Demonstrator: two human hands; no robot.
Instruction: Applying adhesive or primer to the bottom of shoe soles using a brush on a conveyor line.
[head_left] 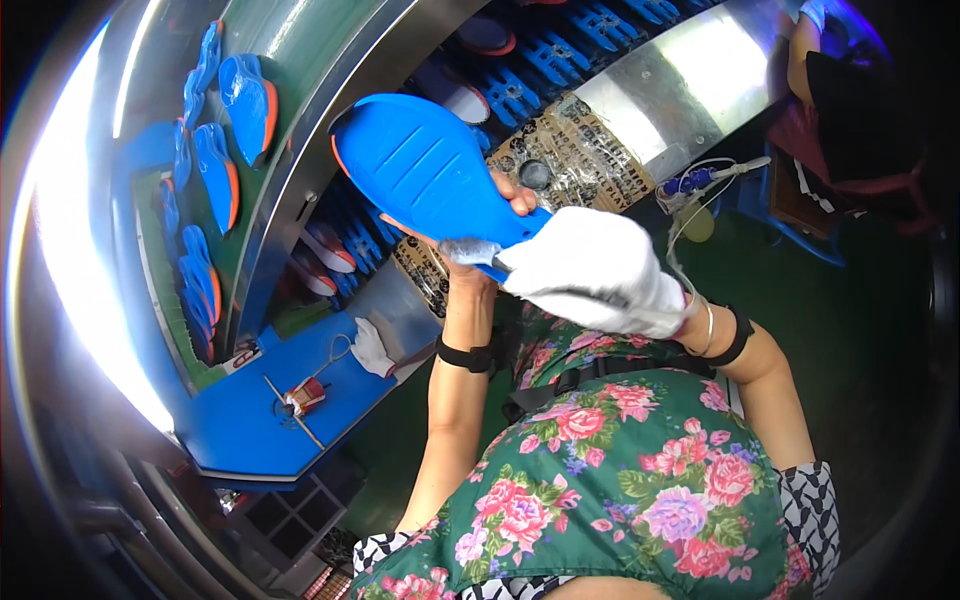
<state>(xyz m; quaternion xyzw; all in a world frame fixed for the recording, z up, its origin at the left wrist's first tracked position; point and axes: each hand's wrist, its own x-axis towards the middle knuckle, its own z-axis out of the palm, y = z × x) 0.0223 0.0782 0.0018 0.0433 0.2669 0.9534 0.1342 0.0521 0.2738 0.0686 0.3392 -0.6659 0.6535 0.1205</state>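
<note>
My left hand (468, 258), bare, is wrapped around a blue shoe sole (420, 165) with an orange edge, held up in front of me. Three shallow grooves cross the sole's raised face. A white glove covers my right hand (600, 268), whose fingers are closed around a small brush (470, 250). The whitish, wet-looking head of the brush lies against the narrow end of the sole, close to my left hand. Most of its handle is hidden by the glove.
A green conveyor belt (285, 55) at the left carries several blue soles (217, 175). Beyond my hands, taped cardboard (600, 150) bears a small dark round pot (535, 175). A blue tabletop (235, 425) holds a spare white glove (372, 348). Another person's arm (803, 55) shows top right.
</note>
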